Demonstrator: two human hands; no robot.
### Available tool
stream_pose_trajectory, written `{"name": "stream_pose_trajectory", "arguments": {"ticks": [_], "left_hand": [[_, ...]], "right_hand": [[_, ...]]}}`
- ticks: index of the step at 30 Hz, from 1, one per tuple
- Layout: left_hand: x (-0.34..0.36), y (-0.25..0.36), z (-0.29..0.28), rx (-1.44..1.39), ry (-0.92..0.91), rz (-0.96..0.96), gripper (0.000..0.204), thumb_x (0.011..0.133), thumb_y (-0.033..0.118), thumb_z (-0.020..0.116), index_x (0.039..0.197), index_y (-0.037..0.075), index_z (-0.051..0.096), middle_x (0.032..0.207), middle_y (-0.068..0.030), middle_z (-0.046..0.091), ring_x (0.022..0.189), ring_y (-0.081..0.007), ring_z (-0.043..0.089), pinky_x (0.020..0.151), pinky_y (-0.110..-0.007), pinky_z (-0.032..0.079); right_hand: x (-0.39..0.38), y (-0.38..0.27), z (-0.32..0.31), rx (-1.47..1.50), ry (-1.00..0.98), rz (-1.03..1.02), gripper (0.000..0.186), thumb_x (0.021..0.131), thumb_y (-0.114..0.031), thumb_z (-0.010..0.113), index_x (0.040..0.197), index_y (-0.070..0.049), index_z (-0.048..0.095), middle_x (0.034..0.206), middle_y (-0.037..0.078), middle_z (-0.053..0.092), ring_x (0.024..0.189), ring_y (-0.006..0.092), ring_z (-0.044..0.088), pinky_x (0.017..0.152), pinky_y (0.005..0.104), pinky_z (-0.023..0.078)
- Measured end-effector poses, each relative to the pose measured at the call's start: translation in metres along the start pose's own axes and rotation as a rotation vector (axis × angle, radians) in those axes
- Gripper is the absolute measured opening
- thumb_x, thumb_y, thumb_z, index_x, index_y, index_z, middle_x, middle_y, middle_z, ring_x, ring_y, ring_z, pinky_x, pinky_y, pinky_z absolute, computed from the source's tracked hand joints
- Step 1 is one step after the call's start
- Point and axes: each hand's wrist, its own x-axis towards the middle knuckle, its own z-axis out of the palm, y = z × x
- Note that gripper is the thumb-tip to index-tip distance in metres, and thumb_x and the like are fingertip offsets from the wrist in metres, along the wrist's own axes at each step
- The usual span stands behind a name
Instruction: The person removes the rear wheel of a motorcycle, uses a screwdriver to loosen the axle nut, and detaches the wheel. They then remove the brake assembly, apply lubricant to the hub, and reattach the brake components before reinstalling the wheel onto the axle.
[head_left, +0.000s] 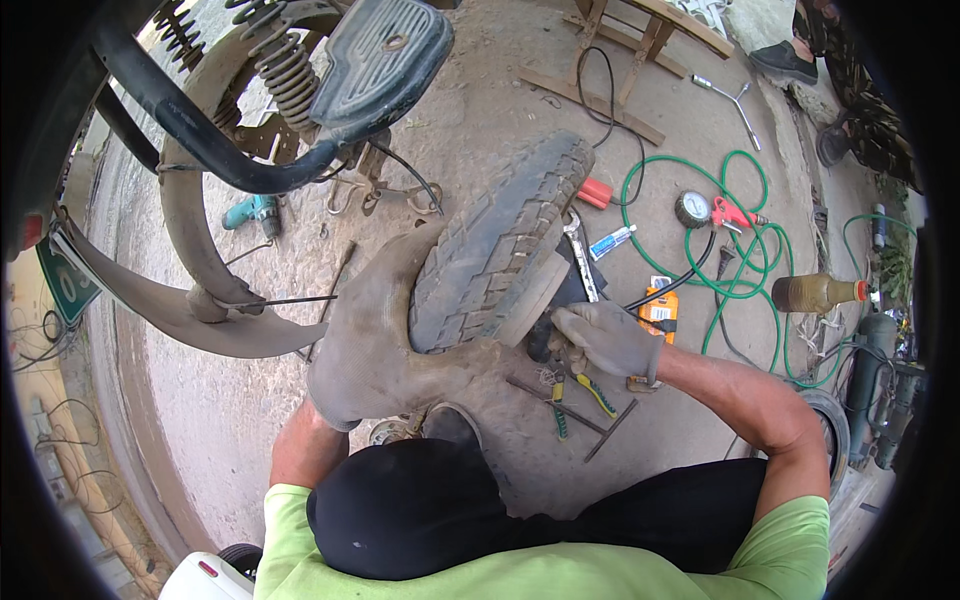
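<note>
Dusty black rubber covers the treaded tyre [500, 245], tilted at the middle of the scene. On its left, near side the gloved left hand [365, 335] has its grip closed around the tyre's edge. The gloved right hand [605, 335] is at the wheel's right side, fingers curled, just beside a silver wrench [581, 262]; whether its grip holds anything, I cannot tell. Green-handled pliers [597, 395] lie nearer, a round gauge [692, 208] farther right.

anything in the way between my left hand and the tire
Nothing visible: the gloved left hand lies right against the tire's left side. The wrench is off to the tire's right, not between them.
</note>
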Motion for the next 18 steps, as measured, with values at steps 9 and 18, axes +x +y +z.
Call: {"name": "stream_pose_trajectory", "arguments": {"ticks": [9,18], "left_hand": [[0.045,0.006,-0.017,-0.02,0.095,-0.115,0.092,0.081,0.047,0.094,0.143,-0.013,0.063,0.126,-0.0217,0.074,0.114,-0.0288,0.072,0.103,-0.041,0.056],[0.067,-0.025,-0.026,-0.081,0.124,0.114,0.09,0.103,0.066,0.067,0.149,-0.011,0.062,0.134,-0.0252,0.072,0.122,-0.0295,0.07,0.108,-0.04,0.053]], "right_hand": [[0.025,-0.007,-0.025,0.065,0.059,0.0,0.06,0.119,-0.054,0.047,0.104,-0.001,0.069,0.073,0.002,0.063,0.061,0.0123,0.069,0.058,0.0282,0.055],[0.048,-0.019,-0.039,0.079,0.262,-0.082,0.065,0.117,-0.059,0.05,0.093,-0.002,0.069,0.067,0.001,0.056,0.055,0.0123,0.061,0.053,0.0289,0.047]]}}
